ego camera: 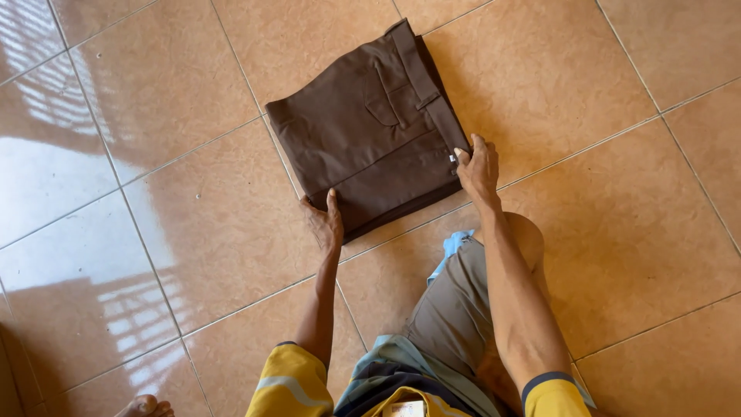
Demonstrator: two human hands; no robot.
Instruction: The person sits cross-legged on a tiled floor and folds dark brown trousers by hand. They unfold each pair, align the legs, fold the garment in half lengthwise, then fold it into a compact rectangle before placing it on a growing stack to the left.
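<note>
Nearest to the camera, a yellow shirt with dark-edged sleeves is being worn, and grey-brown shorts are seen over a bent knee. A bit of light blue cloth is peeking out beside the shorts. A bare toe is showing at the bottom edge of the shiny orange-brown tiled floor.

Further out, both arms are being stretched forward. The left hand is being laid on the floor at the near left corner of the folded dark brown trousers. Its fingers are being kept close together and flat, and the near edge of the cloth is being touched by the thumb. The right hand is being pressed on the near right corner of the trousers, by the waistband. Its fingers are being bent a little onto the cloth, and nothing is being gripped.

Furthest away, the trousers are lying flat on the floor in a neat square, turned a little to one side. A back pocket and the waistband are facing up. Bright window light is being thrown back from the tiles at the left side.
</note>
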